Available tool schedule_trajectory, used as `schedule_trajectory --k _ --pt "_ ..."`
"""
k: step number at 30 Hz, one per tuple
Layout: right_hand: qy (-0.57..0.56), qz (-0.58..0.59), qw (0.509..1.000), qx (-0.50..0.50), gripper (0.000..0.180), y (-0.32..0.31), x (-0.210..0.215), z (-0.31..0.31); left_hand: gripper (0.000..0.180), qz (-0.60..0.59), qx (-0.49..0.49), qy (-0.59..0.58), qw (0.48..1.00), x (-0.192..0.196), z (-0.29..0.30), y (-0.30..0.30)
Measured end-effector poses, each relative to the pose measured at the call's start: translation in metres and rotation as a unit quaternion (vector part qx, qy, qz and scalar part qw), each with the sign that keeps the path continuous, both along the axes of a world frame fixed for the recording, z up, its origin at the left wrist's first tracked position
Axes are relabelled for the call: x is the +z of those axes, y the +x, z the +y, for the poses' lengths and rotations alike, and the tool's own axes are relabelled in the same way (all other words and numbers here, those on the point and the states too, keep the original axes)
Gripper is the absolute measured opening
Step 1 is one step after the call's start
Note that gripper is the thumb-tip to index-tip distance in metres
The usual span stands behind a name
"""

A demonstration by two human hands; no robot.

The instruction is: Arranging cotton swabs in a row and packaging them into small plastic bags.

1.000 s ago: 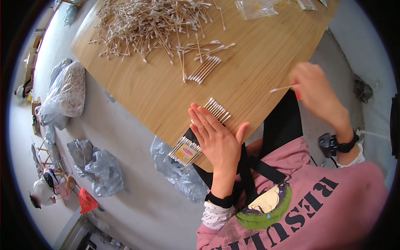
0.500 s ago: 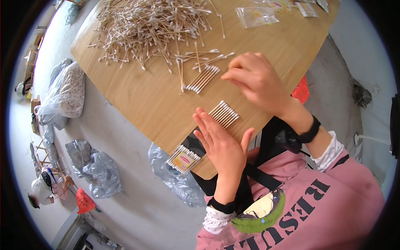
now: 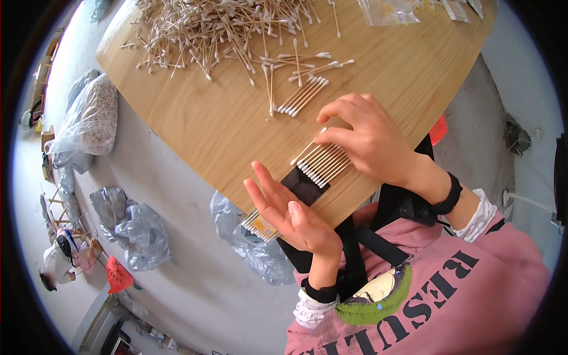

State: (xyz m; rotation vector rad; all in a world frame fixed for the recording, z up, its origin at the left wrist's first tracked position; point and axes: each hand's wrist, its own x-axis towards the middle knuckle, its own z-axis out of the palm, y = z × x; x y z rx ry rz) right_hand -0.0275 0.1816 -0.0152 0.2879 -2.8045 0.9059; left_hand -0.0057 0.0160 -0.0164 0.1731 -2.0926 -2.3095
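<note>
The right hand (image 3: 370, 139) pinches one cotton swab (image 3: 305, 151) over the row (image 3: 324, 165) on the desk (image 3: 225, 118); left hand (image 3: 290, 213) lies open. Swabs look feather-light, stiff; best gripped mid-stick.

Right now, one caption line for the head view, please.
Right hand adds a cotton swab to a row of swabs steadied by the open left hand at the wooden table edge.

Smooth matt wooden table (image 3: 195, 118) — cotton-tipped wooden swabs (image 3: 322, 163) — crinkled glossy plastic bags (image 3: 133, 228)
</note>
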Motion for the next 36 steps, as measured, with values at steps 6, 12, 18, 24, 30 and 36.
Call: schedule_trajectory --k 6,12,18,24,30,36 --pt "-0.320 -0.059 0.939 -0.116 0.023 0.018 -0.002 -0.002 0.079 -0.029 0.029 0.109 0.993 -0.001 0.017 -0.008" --pt "-0.568 -0.063 0.812 -0.116 0.054 0.022 -0.013 -0.029 0.069 -0.020 0.023 0.106 0.994 -0.001 0.033 -0.006" --pt "-0.586 -0.059 0.797 -0.133 0.061 0.026 -0.015 -0.033 0.066 -0.030 0.034 0.136 0.990 0.001 0.035 -0.002" --pt "-0.556 -0.047 0.821 -0.125 0.053 0.028 -0.009 -0.030 0.066 -0.015 0.020 0.115 0.993 0.000 0.027 0.002" --pt "-0.029 0.027 0.994 -0.105 0.051 -0.005 -0.020 -0.042 0.066 -0.005 0.058 0.134 0.989 -0.004 0.025 0.009" --pt "-0.033 0.026 0.993 -0.113 0.044 -0.007 -0.007 -0.030 0.070 0.010 0.050 0.085 0.995 0.003 0.016 0.007"
